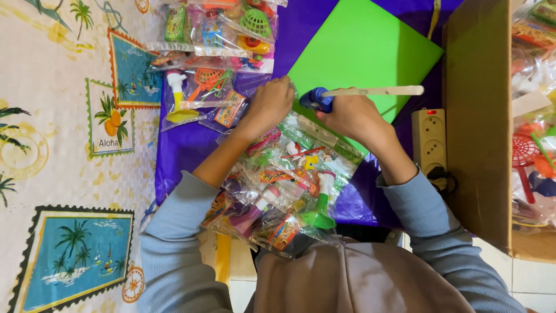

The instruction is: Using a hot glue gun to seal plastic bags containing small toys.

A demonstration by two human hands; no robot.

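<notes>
Clear toy packets (pixel 284 197) under hands (pixel 313 110), beside green sheet (pixel 370 46).

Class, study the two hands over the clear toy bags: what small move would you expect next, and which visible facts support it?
Probably pressing the blue tool down onto the bag's top edge. The right hand grips it there, while the left hand pinches the same clear toy bag on the green sheet.

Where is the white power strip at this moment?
In the head view, the white power strip lies right of centre on the purple cloth, between the green sheet and the cardboard box.
</notes>
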